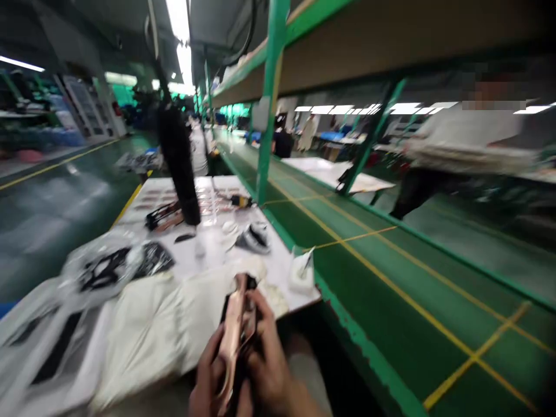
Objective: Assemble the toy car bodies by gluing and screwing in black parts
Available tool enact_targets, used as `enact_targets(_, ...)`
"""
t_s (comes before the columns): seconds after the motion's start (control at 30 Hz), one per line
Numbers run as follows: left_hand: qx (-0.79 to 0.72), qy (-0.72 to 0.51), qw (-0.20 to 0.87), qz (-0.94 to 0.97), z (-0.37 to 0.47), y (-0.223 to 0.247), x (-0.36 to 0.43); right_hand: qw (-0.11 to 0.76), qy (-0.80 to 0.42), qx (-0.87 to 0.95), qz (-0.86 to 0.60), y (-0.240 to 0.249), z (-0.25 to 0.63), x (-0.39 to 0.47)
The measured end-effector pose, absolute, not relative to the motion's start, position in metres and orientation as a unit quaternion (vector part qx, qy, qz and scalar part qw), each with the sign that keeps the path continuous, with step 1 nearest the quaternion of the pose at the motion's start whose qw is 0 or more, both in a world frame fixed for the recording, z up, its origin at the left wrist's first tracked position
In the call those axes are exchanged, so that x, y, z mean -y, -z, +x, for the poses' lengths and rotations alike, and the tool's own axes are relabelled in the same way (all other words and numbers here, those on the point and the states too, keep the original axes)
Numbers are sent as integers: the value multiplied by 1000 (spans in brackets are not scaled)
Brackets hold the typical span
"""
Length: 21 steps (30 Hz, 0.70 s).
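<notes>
Between my hands is a long copper-coloured and black part, tilted with its far end pointing up and away; its exact kind is blurred. My left hand closes around the near left side of it. My right hand grips its right side, the fingers reaching toward the black far end. Just beyond lies a cream cloth pad on the white worktable. A similar copper and black part rests farther back on the table.
A green conveyor with yellow lines runs along the right, past a green post. Bagged black parts lie at left. A white container stands near the table's right corner. A black hanging tube comes down over the table. Another person stands beyond the conveyor.
</notes>
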<state>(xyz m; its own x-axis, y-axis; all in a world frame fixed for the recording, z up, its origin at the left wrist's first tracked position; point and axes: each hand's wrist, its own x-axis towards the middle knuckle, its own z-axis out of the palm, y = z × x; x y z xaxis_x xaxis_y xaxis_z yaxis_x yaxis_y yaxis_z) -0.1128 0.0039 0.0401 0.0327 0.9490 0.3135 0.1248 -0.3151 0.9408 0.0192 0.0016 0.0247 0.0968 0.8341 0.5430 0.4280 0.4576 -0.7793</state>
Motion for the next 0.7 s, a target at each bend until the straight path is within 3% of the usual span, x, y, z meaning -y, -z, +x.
enact_targets(0.17, -302, -531, 406, 680, -121, -58, 2, 599, -196, 634, -448, -9, 22, 0)
enact_targets(0.7, -288, -586, 422, 629, -121, -42, 2, 584, -126, 672, -437, -9, 12, -5)
